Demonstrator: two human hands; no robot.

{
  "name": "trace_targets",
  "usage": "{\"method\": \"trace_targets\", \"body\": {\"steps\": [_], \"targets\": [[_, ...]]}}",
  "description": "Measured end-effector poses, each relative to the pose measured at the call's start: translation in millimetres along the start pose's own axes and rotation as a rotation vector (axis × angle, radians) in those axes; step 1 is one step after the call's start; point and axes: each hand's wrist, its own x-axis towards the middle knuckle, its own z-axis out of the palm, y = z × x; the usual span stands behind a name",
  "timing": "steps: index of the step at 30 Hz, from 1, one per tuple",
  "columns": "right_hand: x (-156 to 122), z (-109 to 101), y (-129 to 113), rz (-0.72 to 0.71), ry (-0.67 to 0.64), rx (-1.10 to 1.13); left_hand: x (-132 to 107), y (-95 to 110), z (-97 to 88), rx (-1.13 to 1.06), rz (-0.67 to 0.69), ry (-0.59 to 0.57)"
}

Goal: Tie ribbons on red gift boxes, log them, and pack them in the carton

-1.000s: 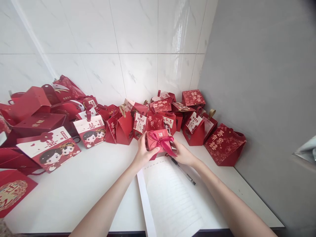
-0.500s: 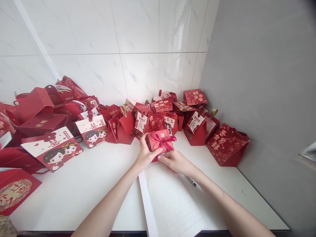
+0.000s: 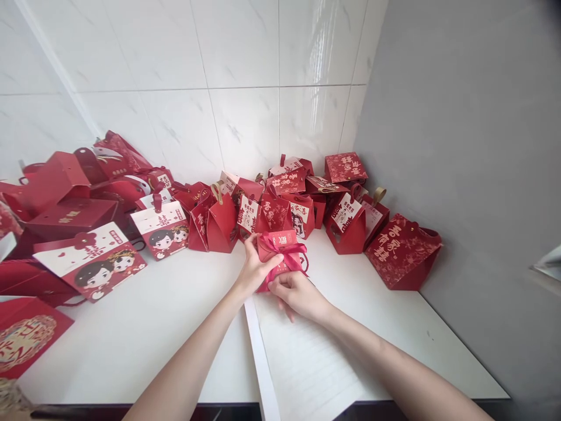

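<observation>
A small red gift box with a crimson ribbon bow is held above the sheet of lined paper. My left hand grips the box's left side, its thumb lying across the front near the bow. At the lower edge, my right hand has its thumb and forefinger pinched together against the box; whether a ribbon tail is between them I cannot tell. The box's underside is hidden by my hands. Beneath them lies the lined paper on the white table.
Many folded red gift boxes are heaped at the left, including a white-topped one with cartoon faces. Others stand along the tiled wall. A patterned red box stands at the right, beside the grey wall.
The box has tipped so that more of its front shows. My right hand has shifted left along its lower edge, with the fingers curled tighter. The pen is now hidden.
</observation>
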Motion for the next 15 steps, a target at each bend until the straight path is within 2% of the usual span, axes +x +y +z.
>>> {"method": "trace_targets", "body": {"steps": [11,15], "targets": [[-3.2,5.7,-0.6,-0.118,-0.026,-0.127,-3.3,4.5,4.9,0.048,-0.003,0.062],[-5.1,7.3,-1.2,-0.105,-0.047,-0.139,-1.7,0.2,3.9,0.046,0.015,0.059]]}}
